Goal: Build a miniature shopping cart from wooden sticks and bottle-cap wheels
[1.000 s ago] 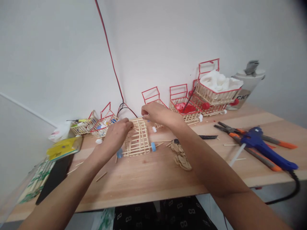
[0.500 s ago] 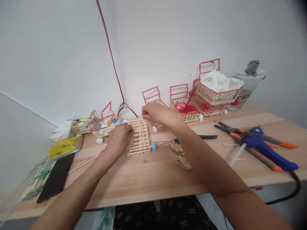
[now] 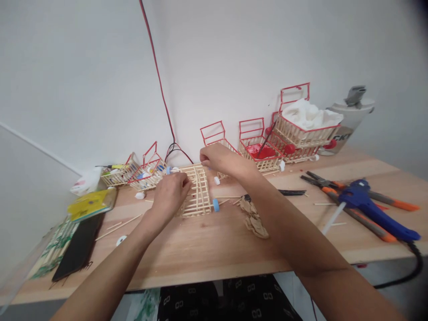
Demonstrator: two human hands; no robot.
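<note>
While the frame [image 3: 199, 191] lies flat mid-counter [image 3: 207, 254], long axis running from the person toward the wall and far end leaning a little left, both hands are on it. Fingers of the left hand [image 3: 172, 196] curl shut on its left edge, seemingly pinning it against sliding. Fingertips of the right hand [image 3: 222, 160] pinch together on the far rim, likely steadying that end. One blue wheel [image 3: 216, 204] juts from the near right corner. Paper scrap [image 3: 254, 218] near, to the right. Carts [image 3: 261, 151] line the wall behind; glue gun [image 3: 371, 205] and pliers [image 3: 334, 185] well apart, far right
</note>
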